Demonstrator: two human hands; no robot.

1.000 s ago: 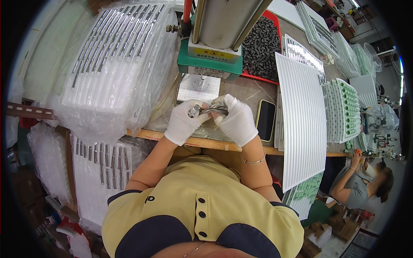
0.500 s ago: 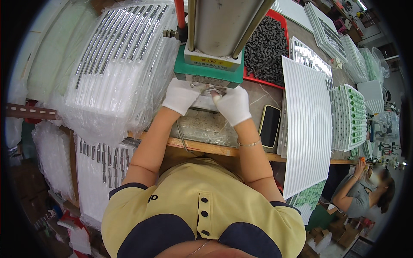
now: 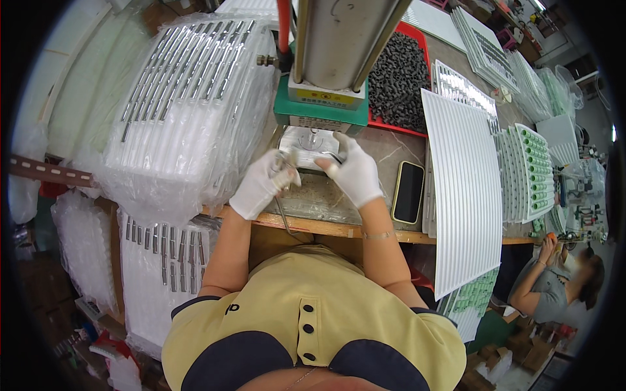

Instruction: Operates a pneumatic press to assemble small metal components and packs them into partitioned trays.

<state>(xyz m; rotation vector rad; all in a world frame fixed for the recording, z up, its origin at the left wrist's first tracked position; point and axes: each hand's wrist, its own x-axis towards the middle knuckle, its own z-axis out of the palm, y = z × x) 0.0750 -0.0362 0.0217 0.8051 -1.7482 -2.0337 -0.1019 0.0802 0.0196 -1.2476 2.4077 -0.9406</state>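
A press with a grey cylinder (image 3: 342,45) and a green head (image 3: 321,112) stands before me. Under the head is a shiny metal base (image 3: 301,146). My left hand (image 3: 264,186), in a white glove, is left of and nearer than this base; its fingers are smeared by motion, and whether something is in them is unclear. To the right of the base is my gloved right hand (image 3: 355,173). Its thumb and fingers close around a small, dark, shiny piece whose kind I cannot make out.
A red tray (image 3: 424,49) of small black plastic parts stands behind the press. On the right are a phone (image 3: 408,192) and white ribbed sheets (image 3: 462,195); on the left, plastic-wrapped metal tubes (image 3: 189,65). A co-worker (image 3: 554,280) is at far right.
Both hands have drawn back from under the press head, the left one toward me and to the left, the right one slightly nearer. The metal base now shows between them.
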